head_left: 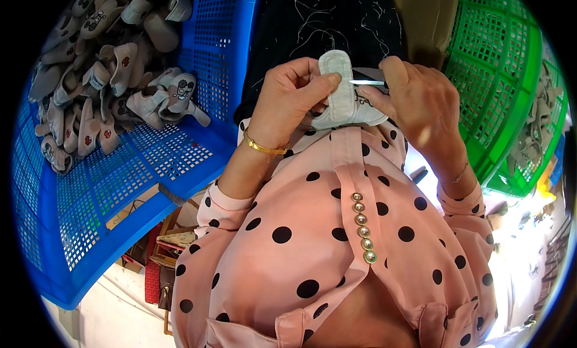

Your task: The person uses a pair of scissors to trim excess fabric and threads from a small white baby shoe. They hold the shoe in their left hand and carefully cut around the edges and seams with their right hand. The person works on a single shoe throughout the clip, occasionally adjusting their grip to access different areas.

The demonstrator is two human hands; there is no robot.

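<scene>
Above my lap, my left hand (294,95) is closed round a small pale grey fabric shoe (342,110). My thumb presses on its rounded, stitched flap, which stands up. Part of a dark printed design shows on the shoe beside my right fingers. My right hand (421,98) is closed on a slim, pointed metal cutting tool (368,82). Its handle is mostly hidden in the fist. The blade points left, its tip right at the flap's edge; I cannot tell whether it touches. The fingers of my right hand lie close against the shoe's right end.
A blue plastic basket (204,59) at the left holds a heap of similar small shoes (96,77). On the right stands a green basket (481,107), with more grey pieces (538,119) beyond its wall. Loose threads (318,29) lie on the dark cloth over my lap.
</scene>
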